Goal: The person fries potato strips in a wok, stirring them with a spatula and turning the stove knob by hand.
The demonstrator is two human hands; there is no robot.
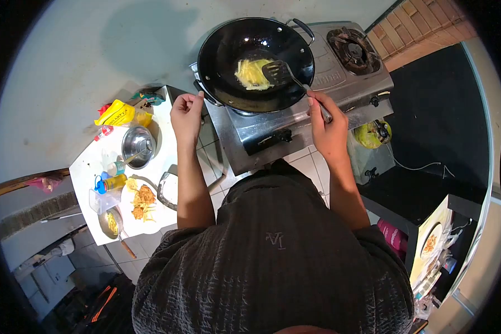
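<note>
A black wok [222, 61] sits on the left burner of the stove, with pale yellow strips [253, 74], like cut potato, in its middle. My right hand [329, 125] is closed around the handle of a slotted spatula [276, 72], whose dark blade rests over the right side of the strips. At the wok's left side, my left hand [186, 118] has its fingers curled, thumb and fingertips at the black loop handle [198, 86]. The far loop handle [304, 29] sticks out at the upper right.
The steel stove [323, 94] has a second burner [353, 50] to the right. A white table [164, 125] on the left bears a metal bowl [137, 146], a yellow packet [118, 113], a plate of fried food [143, 201] and a small pan [112, 224]. Below the stove is a yellow-green container [368, 134].
</note>
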